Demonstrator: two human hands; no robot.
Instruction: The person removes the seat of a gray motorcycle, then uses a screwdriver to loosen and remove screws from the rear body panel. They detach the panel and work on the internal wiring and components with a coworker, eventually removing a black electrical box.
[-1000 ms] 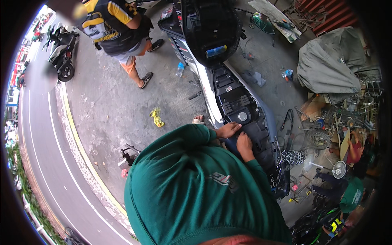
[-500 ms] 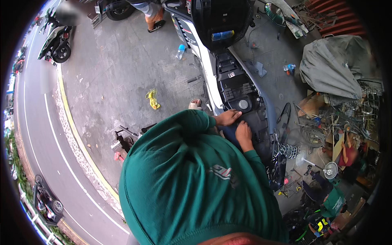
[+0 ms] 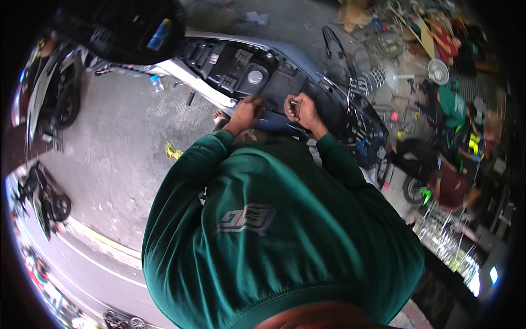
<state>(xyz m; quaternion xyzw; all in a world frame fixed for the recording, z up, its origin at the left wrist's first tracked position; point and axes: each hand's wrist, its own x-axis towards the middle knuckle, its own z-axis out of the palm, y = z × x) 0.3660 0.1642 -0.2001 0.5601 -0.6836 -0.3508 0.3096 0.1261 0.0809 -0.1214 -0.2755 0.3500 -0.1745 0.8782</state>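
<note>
A partly stripped scooter with a white side panel point(image 3: 189, 81) and a blue-grey side panel point(image 3: 290, 56) stretches across in front of me. A round silver cap point(image 3: 255, 76) sits in its black inner frame point(image 3: 282, 82). My left hand point(image 3: 246, 114) is over the scooter's near edge, its fingers curled and smeared by motion; whether it holds anything is unclear. To its right, my right hand point(image 3: 304, 112) is closed above the black frame, thumb and fingers pinched around something small that I cannot make out.
A large black part point(image 3: 118, 30) with a blue and yellow cylinder point(image 3: 159, 34) rises at the scooter's far left end. A water bottle point(image 3: 156, 83) and a yellow plastic bag point(image 3: 173, 150) lie on the concrete. A fan point(image 3: 438, 71) and several people are at right.
My view has swung, so the scooter now lies more crosswise. Both hands have lifted off the black frame and moved apart; my right hand has turned, with its fingers pinched.
</note>
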